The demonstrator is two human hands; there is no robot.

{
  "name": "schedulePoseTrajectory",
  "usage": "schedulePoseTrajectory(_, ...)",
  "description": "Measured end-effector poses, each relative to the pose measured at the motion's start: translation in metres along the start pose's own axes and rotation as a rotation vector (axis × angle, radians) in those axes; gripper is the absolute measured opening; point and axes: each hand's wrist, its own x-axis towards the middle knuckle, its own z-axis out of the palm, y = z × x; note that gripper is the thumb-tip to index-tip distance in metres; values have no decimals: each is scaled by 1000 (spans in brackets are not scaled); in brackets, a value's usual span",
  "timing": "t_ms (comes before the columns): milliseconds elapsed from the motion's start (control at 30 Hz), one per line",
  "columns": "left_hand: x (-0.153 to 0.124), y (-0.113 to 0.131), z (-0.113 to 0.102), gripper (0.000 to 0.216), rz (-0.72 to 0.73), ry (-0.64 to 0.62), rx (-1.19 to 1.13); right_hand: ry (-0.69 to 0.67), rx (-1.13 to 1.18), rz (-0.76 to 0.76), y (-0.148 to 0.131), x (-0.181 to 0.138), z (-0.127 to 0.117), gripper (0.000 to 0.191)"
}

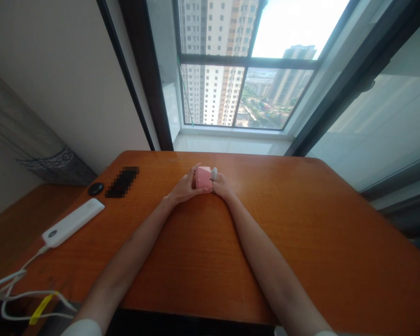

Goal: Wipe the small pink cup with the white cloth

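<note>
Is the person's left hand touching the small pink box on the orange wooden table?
Touching. The head view shows the left hand with fingers wrapped against the small pink box, no gap between them.

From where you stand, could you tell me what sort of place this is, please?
Probably a high-rise flat or office room: an orange wooden table stands at a large window overlooking tower blocks. Both hands hold a small pink box; a white power bank lies to the left.

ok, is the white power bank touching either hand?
No, the power bank lies at the table's left edge, apart from both hands, which hold the pink box.
</note>
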Motion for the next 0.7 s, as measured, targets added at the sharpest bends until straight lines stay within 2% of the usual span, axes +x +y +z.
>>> schedulePoseTrajectory(100, -1, -6, -2, 142, 116, -12, 112, 3, 6, 3, -1, -1, 0, 19)
schedulePoseTrajectory(167, 0, -9, -2, 135, 199, -14, 190, 4, 6, 3, -2, -2, 0, 19)
schedulePoseTrajectory(267, 0, -9, -2, 111, 256, 16, 246, 9, 1, 3, -3, -2, 0, 20)
schedulePoseTrajectory(367, -1, -3, -2, 110, 226, 57, 196, 5, 2, 6, -3, 0, -1, 20)
schedulePoseTrajectory(500, 0, 5, -1, 113, 89, 70, 77, 0, 17, 21, -1, 1, -1, 20)
schedulePoseTrajectory(600, 2, 6, 2, 101, 3, 46, -60, -12, 30, 23, 0, 1, -1, 20)
schedulePoseTrajectory(700, 2, 4, 3, 95, -14, 19, -129, -17, 37, 16, 0, 0, -1, 21)
